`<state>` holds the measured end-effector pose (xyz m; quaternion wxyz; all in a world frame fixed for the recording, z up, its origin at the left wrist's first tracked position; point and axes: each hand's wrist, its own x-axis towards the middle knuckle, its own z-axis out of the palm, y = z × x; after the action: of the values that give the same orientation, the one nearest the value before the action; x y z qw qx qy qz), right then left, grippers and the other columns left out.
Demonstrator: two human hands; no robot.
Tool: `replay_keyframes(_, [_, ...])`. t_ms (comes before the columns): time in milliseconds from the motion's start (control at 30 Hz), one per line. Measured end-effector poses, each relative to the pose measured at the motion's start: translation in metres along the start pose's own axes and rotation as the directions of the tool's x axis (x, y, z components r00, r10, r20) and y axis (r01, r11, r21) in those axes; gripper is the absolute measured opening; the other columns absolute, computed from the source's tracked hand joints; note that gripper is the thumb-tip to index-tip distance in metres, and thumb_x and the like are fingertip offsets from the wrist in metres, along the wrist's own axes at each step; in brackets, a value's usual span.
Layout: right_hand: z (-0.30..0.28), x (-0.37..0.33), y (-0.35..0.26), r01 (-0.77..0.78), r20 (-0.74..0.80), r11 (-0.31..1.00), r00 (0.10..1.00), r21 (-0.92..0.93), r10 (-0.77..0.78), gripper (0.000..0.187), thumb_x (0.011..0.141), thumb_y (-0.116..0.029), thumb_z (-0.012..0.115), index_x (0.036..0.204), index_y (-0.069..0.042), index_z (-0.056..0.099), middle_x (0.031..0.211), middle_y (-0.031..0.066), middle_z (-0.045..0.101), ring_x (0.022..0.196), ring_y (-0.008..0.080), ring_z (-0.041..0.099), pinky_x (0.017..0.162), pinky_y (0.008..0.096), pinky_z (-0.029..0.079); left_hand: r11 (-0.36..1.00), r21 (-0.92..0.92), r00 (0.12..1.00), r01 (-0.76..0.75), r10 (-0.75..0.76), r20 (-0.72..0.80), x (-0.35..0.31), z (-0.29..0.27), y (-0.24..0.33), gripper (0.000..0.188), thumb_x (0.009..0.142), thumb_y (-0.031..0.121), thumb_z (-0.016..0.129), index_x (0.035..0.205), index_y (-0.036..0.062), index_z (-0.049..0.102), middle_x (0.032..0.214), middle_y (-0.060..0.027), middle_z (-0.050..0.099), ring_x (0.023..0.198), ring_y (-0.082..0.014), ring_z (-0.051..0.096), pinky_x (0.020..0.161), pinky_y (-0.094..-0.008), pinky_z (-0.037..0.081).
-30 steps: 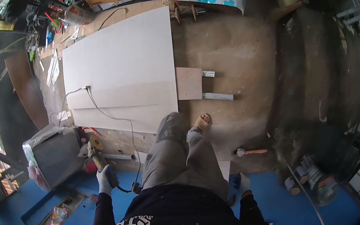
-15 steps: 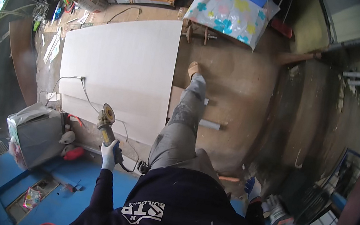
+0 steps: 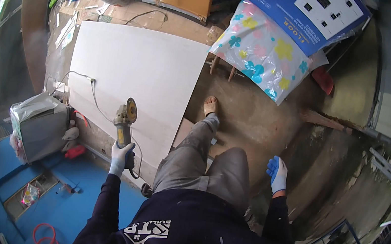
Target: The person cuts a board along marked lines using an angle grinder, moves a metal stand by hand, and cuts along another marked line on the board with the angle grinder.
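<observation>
Out to your left, your gloved left hand wraps the angle grinder, disc turned forward, likely for safety | your right hand hangs unclenched, holding nothing, perhaps for balance | ahead, white sheet lies flat, slack cable across it, presumably allowing reach

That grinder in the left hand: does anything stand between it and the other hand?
Seen from above, the person's grey-trousered legs lie between the grinder and the right hand. Whether the hands are high enough to clear them, I cannot tell.
</observation>
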<state>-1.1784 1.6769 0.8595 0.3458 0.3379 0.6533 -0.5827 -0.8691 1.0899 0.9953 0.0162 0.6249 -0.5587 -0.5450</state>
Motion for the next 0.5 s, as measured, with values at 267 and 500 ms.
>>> replay_keyframes(267, [0.068, 0.031, -0.161, 0.061, 0.068, 0.990, 0.996, -0.129, -0.053, 0.041, 0.107, -0.043, 0.058, 0.134, -0.013, 0.066, 0.114, 0.0041, 0.074, 0.095, 0.0156, 0.069, 0.077, 0.0338, 0.053, 0.995, -0.092, 0.999, 0.021, -0.025, -0.038, -0.015, 0.036, 0.071, 0.030, 0.089, 0.014, 0.079, 0.108, 0.0051, 0.058, 0.082, -0.0065, 0.066, 0.061, -0.0198, 0.067, 0.053, -0.0345, 0.059])
replay_keyframes(500, [0.206, 0.050, -0.222, 0.281, 0.442, 0.858, 0.894, -0.429, -0.072, 0.034, 0.107, -0.032, 0.058, 0.119, -0.003, 0.073, 0.101, 0.0051, 0.077, 0.085, 0.0103, 0.070, 0.073, 0.0263, 0.053, 0.918, -0.387, 0.994, 0.091, -0.105, -0.015, -0.017, 0.080, 0.104, 0.028, 0.092, 0.018, 0.078, 0.109, 0.0027, 0.061, 0.086, -0.0076, 0.068, 0.064, -0.0199, 0.070, 0.056, -0.0349, 0.060])
